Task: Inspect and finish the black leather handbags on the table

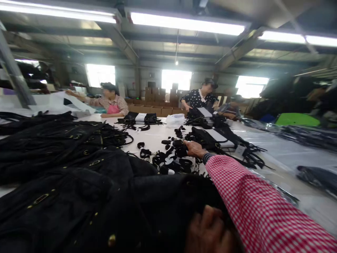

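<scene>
My right hand (195, 149), at the end of a red-and-white checked sleeve, reaches across the table to a heap of coiled black straps (164, 163). Its fingers close on one rolled black strap (177, 143) at the top of the heap, some of which have white wrapping. Low in the picture, my left hand (210, 230) is dark and blurred, its fingers curled against a black bag (163, 200) with brass-coloured fittings. The bag's lower part runs out of view.
More black bags (65, 140) are piled on the left. Flat black bags with white paper bands (214, 137) lie beyond my right hand. Two co-workers (113, 100) (201, 98) stand across the white table (150, 135); another person is partly hidden. Plastic-wrapped items (316, 175) lie right.
</scene>
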`<action>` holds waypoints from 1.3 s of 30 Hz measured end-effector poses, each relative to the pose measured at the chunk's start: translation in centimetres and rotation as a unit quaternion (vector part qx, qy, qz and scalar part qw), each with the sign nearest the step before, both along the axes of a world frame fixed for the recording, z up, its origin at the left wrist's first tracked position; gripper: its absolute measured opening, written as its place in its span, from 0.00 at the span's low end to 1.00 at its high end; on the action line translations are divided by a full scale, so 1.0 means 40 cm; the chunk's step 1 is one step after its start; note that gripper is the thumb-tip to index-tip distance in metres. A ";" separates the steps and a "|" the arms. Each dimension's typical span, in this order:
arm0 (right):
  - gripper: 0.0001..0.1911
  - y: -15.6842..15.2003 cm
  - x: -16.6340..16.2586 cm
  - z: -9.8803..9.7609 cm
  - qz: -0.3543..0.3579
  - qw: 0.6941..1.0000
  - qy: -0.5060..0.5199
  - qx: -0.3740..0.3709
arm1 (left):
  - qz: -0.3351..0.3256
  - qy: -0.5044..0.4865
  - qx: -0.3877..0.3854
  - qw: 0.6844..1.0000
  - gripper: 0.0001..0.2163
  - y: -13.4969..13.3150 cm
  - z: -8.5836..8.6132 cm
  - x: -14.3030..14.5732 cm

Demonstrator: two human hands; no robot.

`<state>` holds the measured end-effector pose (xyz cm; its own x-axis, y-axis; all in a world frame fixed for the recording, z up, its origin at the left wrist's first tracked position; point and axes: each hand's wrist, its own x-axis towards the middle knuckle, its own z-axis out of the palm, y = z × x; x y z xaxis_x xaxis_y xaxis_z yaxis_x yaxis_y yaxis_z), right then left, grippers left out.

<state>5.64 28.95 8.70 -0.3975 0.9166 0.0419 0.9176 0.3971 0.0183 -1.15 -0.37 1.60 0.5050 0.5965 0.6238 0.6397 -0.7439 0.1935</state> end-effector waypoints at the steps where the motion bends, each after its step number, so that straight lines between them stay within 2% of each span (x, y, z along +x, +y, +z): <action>1: 0.29 -0.026 0.049 0.032 -0.004 1.000 0.002 0.011 | 0.007 -0.012 0.046 0.999 0.06 0.008 -0.001 0.002; 3: 0.32 -0.087 0.151 0.096 -0.016 0.999 0.013 0.034 | 0.014 -0.039 0.127 0.991 0.07 0.013 0.003 -0.002; 5: 0.34 -0.160 0.251 0.149 -0.025 0.998 0.031 0.053 | 0.008 -0.045 0.161 0.986 0.09 0.009 0.013 -0.014; 8: 0.40 -0.277 0.377 0.179 -0.043 0.996 0.061 0.058 | -0.004 -0.010 0.193 0.981 0.11 0.000 0.022 -0.034; 10: 0.41 -0.350 0.435 0.162 -0.058 0.994 0.079 0.048 | -0.003 0.002 0.212 0.977 0.11 0.000 0.020 -0.040; 15: 0.31 -0.471 0.504 0.063 -0.052 0.990 0.128 0.031 | 0.016 0.029 0.211 0.977 0.09 -0.001 0.012 -0.042; 18: 0.25 -0.486 0.526 0.026 -0.043 0.983 0.171 0.044 | 0.024 0.045 0.187 0.981 0.09 -0.005 0.015 -0.047; 23: 0.13 -0.457 0.559 0.009 -0.016 0.966 0.250 0.070 | 0.048 0.044 0.121 0.990 0.07 -0.003 0.018 -0.058; 26: 0.10 -0.451 0.577 0.007 -0.007 0.943 0.319 0.089 | 0.056 0.046 0.095 0.993 0.07 -0.002 0.016 -0.064; 29: 0.09 -0.477 0.604 0.019 -0.009 0.915 0.396 0.076 | 0.064 0.045 0.077 0.994 0.07 -0.005 0.017 -0.067; 32: 0.08 -0.536 0.642 0.059 -0.017 0.884 0.465 0.042 | 0.066 0.042 0.070 0.994 0.06 -0.008 0.021 -0.068; 35: 0.06 -0.612 0.683 0.112 -0.028 0.824 0.565 0.023 | 0.065 0.036 0.066 0.995 0.07 -0.008 0.024 -0.068; 37: 0.06 -0.661 0.702 0.129 -0.036 0.789 0.612 0.026 | 0.063 0.032 0.066 0.995 0.07 -0.007 0.025 -0.070; 39: 0.05 -0.709 0.708 0.116 -0.038 0.787 0.615 0.031 | 0.064 0.030 0.063 0.996 0.07 -0.007 0.025 -0.072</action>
<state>33.95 0.60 13.34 0.0351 0.9167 0.3981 0.2783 0.3736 -0.8848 -4.01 -0.64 2.60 0.4684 0.5774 0.6688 0.7384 -0.6714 0.0624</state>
